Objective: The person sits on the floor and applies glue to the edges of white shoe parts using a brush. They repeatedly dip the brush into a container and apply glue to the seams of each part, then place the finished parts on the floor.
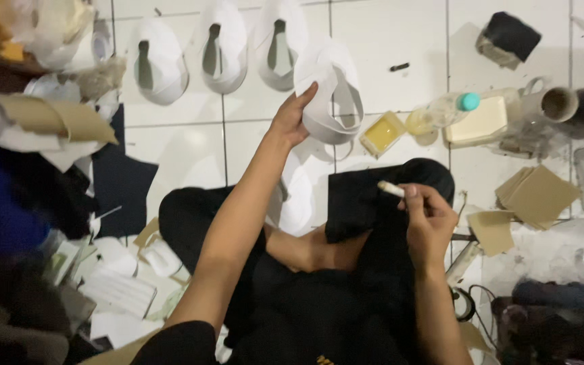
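My left hand reaches forward and grips the edge of a white shoe-upper piece, lifted just above the white tiled floor. To its left, three similar white pieces stand in a row on the floor. My right hand holds a small light-handled brush or stick above a dark cloth draped over my knee. I sit cross-legged in dark clothes.
A small yellow tub, a clear bottle with a teal cap and a cardboard tube lie to the right. Brown card pieces sit further right. Paper, dark fabric and white scraps are piled at the left.
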